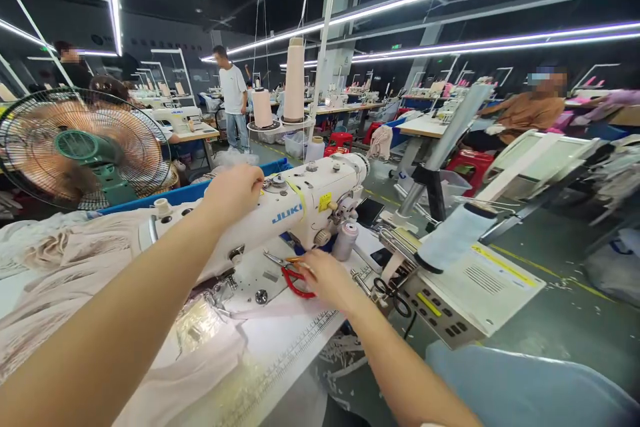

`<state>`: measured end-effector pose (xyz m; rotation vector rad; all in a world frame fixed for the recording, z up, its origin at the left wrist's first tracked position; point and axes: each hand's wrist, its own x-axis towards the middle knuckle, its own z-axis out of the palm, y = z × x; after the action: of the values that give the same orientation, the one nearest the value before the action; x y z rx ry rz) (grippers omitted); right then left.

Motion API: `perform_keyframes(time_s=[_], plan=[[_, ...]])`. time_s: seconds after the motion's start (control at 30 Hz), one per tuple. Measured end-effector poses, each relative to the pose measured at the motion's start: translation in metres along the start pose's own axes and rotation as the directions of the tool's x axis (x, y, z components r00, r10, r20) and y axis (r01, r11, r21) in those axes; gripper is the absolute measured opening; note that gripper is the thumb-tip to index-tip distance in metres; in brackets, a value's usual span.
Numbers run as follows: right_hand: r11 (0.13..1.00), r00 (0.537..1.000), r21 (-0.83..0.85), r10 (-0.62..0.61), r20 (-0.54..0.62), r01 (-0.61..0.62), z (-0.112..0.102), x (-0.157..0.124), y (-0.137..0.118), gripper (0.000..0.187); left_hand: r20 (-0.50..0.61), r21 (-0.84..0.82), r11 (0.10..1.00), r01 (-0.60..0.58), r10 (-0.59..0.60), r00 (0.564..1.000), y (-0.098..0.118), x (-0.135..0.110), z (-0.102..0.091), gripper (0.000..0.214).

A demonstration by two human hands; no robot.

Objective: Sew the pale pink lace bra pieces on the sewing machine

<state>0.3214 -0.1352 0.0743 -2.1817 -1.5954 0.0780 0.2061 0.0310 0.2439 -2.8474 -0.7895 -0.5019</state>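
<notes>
A white JUKI sewing machine (290,203) stands in front of me. My left hand (235,190) is over the top of its arm, fingers curled in a pinch beside a round metal part (279,181); anything between the fingertips is hidden. My right hand (323,277) is low on the machine bed, fingertips closed at a slim orange tool (294,259). Red-handled scissors (300,287) lie right by those fingers, blades pointing left. A grey thread cone (346,241) stands just behind the right hand. Pale pink fabric (200,373) lies at the bed's front left.
Thread cones (295,83) stand on a rack behind the machine. A fan (83,147) is at left, with heaped fabric (75,253) below. On the right are a metal device box (480,287) with a fabric roll (455,237), black-handled scissors (395,297) and a blue surface (530,380). Several people are farther off.
</notes>
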Motion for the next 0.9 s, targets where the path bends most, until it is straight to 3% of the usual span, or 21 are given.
perform_keyframes(time_s=[0.1, 0.2, 0.33, 0.43, 0.47, 0.5, 0.53, 0.6, 0.67, 0.7, 0.9], plan=[[0.999, 0.99, -0.04, 0.038, 0.137, -0.032, 0.034, 0.015, -0.002, 0.021, -0.008, 0.026, 0.999, 0.022, -0.022, 1.0, 0.001, 0.0, -0.001, 0.027], [0.992, 0.977, -0.071, 0.114, 0.182, -0.103, 0.038, 0.029, -0.003, 0.03, -0.027, 0.048, 0.999, 0.021, -0.019, 0.999, 0.001, 0.0, -0.003, 0.026], [0.99, 0.972, -0.034, 0.138, 0.188, -0.134, 0.005, 0.013, 0.008, 0.03, -0.039, 0.076, 0.997, 0.031, -0.028, 0.999, 0.0, -0.002, -0.004, 0.025], [0.996, 0.974, 0.079, 0.026, 0.225, -0.045, -0.024, -0.017, 0.018, 0.015, -0.034, 0.078, 0.996, 0.032, -0.029, 0.999, 0.001, -0.003, -0.005, 0.025], [0.976, 0.967, 0.217, -0.041, 0.252, -0.016, -0.031, -0.025, 0.019, 0.012, -0.035, 0.078, 0.996, 0.033, -0.031, 0.999, 0.001, -0.003, -0.005, 0.024], [0.906, 0.962, 0.423, -0.1, 0.253, -0.017, -0.036, -0.031, 0.017, 0.013, -0.037, 0.077, 0.996, 0.034, -0.031, 0.999, 0.002, -0.004, -0.005, 0.024], [0.78, 0.958, 0.625, -0.163, 0.237, -0.022, -0.04, -0.035, 0.012, 0.021, -0.04, 0.075, 0.997, 0.034, -0.031, 0.999, 0.002, -0.004, -0.005, 0.024], [0.366, 0.957, 0.928, -0.243, 0.161, -0.063, -0.042, -0.032, -0.002, 0.046, -0.049, 0.076, 0.997, 0.027, -0.024, 0.999, 0.002, -0.005, -0.005, 0.024], [0.046, 0.953, 0.993, -0.279, 0.114, -0.105, -0.043, -0.02, -0.02, 0.063, -0.063, 0.083, 0.996, 0.015, -0.009, 0.998, 0.002, -0.006, -0.005, 0.024], [-0.048, 0.949, 0.989, -0.291, 0.122, -0.142, -0.045, -0.013, -0.028, 0.067, -0.069, 0.087, 0.996, 0.01, -0.004, 0.998, 0.001, -0.006, -0.005, 0.024], [-0.228, 0.888, 0.879, -0.307, 0.344, -0.419, -0.063, 0.031, -0.059, 0.071, -0.073, 0.108, 0.994, -0.013, 0.021, 0.997, 0.002, -0.007, -0.006, 0.024]])
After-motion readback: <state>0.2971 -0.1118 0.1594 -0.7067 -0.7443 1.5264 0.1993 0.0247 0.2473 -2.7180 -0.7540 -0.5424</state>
